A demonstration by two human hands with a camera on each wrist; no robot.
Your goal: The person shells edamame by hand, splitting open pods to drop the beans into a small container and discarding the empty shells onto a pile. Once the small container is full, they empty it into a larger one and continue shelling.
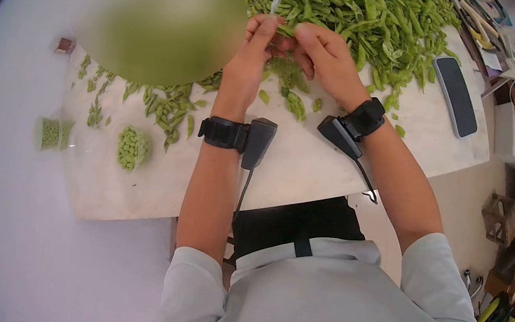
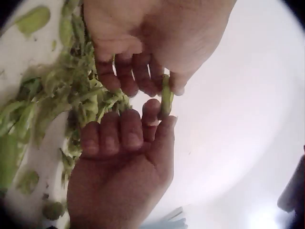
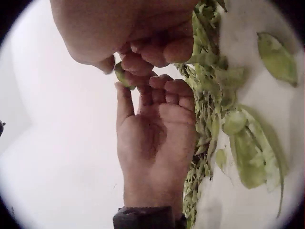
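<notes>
A green pod [image 1: 286,31] [image 2: 166,98] [image 3: 125,76] is between the two hands. The left hand [image 1: 250,59] [image 2: 159,28] [image 3: 155,129] pinches one end with thumb and index finger. At the other end, the thumb and index finger of the right hand [image 1: 330,61] [image 2: 124,167] [image 3: 128,28] grip it. The remaining fingers of both hands are bent toward the palms. Beyond the hands lies a large heap of green pods [image 1: 387,20]. Loose opened pods [image 3: 248,157] lie on the table below the right hand.
A cup of shelled green beans [image 1: 131,149] stands on the pale table [image 1: 171,194], with another bean-filled cup [image 1: 49,133] to its left. A phone [image 1: 456,97] lies at the right. Scattered pods [image 1: 168,110] are left of the forearms. A large blurred green patch covers the upper left.
</notes>
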